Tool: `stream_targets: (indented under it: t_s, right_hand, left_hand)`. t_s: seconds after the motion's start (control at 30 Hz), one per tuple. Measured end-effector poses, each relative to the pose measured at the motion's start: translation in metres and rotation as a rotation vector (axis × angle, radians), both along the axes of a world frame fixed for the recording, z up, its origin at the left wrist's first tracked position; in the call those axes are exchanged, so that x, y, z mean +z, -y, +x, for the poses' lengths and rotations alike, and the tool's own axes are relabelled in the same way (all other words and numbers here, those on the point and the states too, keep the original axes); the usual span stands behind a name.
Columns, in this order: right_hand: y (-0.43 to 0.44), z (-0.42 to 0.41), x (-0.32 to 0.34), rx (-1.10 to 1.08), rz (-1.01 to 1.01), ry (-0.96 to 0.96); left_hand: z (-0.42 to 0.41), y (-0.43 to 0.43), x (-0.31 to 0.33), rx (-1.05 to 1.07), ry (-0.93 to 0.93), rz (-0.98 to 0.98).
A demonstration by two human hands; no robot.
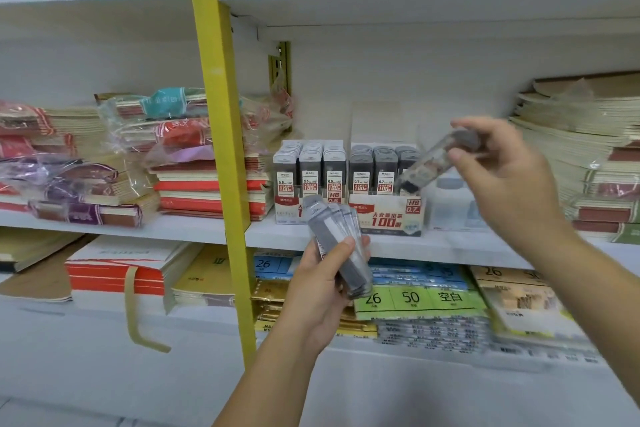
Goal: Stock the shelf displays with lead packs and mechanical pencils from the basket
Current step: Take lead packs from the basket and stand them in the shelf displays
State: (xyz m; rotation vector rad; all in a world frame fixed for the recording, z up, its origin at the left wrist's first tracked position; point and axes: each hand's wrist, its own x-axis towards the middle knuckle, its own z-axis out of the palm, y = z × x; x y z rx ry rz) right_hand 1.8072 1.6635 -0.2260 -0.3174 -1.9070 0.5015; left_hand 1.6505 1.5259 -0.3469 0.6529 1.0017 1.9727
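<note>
My left hand (317,291) grips a fanned stack of several grey lead packs (337,246) below the shelf edge. Higher up, my right hand (502,180) pinches one clear lead pack (434,159), tilted, just above the right end of the 0.7 HB display box (388,215). That box holds rows of dark packs. Beside it on the left stands the 0.5 HB display box (287,208), full of upright packs. The basket and the mechanical pencils are out of view.
A yellow upright post (221,135) divides the shelving. Stacked wrapped notebooks (114,163) fill the left; another paper stack (588,156) stands at the right. A pale empty-looking box (453,208) sits right of the 0.7 display. Labelled paper packs (415,298) lie on the shelf below.
</note>
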Motion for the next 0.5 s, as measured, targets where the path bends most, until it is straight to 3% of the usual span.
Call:
stream_targets:
  t_s: [0.1,0.27,0.37,0.5]
  right_hand:
    - [-0.022,-0.018,0.031,-0.165,0.168,0.139]
    - [-0.052,-0.042,0.033,-0.202,0.162,0.416]
    - [-0.064,-0.050,0.022,-0.177,0.122,0.492]
    - [-0.072,-0.056,0.009,-0.330,0.221,0.563]
  left_hand:
    - [-0.003,-0.006,0.000,-0.043,0.032,0.035]
    - [-0.007,-0.010,0.001,-0.118,0.107,0.118]
    - [-0.006,-0.010,0.003,-0.086,0.025,0.080]
    - [-0.003,-0.007,0.003,-0.011,-0.190,-0.039]
